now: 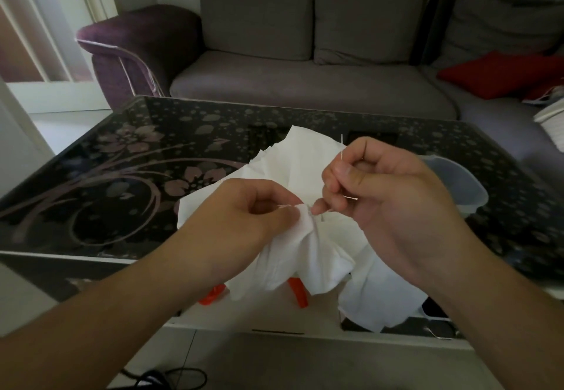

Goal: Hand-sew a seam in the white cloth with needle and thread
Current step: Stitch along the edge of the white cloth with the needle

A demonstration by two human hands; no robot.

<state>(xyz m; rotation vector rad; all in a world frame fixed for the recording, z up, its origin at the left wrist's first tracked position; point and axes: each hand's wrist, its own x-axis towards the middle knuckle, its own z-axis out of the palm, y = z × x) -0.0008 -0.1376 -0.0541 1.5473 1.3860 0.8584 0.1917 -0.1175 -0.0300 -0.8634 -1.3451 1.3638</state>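
A crumpled white cloth (308,249) hangs between my hands above the near edge of the table. My left hand (244,209) pinches a fold of the cloth near its middle. My right hand (381,194) is closed on a thin needle (342,147) that sticks up past the index finger. A pale thread (323,200) runs down from the right fingers to the cloth, just right of the left hand's pinch. The fingertips of the two hands are almost touching there.
A black glass table (128,157) with a pink flower pattern lies below the cloth. Orange-handled scissors (297,293) peek out under the cloth. A clear plastic container (454,182) sits behind my right hand. A grey sofa (305,84) with a red cushion (497,73) stands beyond.
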